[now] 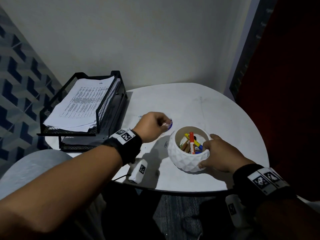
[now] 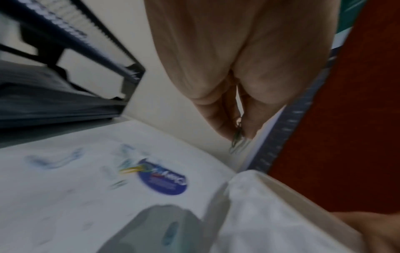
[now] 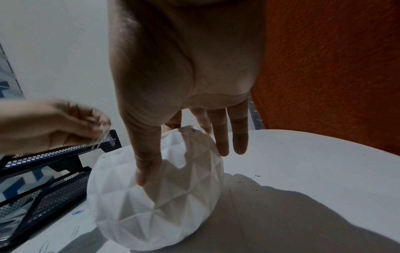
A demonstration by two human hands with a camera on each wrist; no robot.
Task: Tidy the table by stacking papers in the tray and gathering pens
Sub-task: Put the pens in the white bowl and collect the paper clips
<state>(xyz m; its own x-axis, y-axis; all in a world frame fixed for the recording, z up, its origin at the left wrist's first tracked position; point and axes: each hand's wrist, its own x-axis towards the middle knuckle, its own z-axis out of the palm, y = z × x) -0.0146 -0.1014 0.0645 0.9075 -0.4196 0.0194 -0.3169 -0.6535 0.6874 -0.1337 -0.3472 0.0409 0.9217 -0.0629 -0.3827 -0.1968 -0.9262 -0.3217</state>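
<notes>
A black mesh tray at the table's left holds a stack of printed papers. A white faceted bowl in front of me holds several pens and markers. My right hand grips the bowl, thumb on its near side and fingers at the rim. My left hand hovers left of the bowl, fingertips pinched together. In the left wrist view, the left hand pinches what look like small paper clips, blurred. A round blue label lies on the table below it.
Loose paper clips lie on the white table between tray and bowl. The tray has a lower tier. A pale wall stands behind the table and a dark red panel stands to its right. The table's front edge is near my wrists.
</notes>
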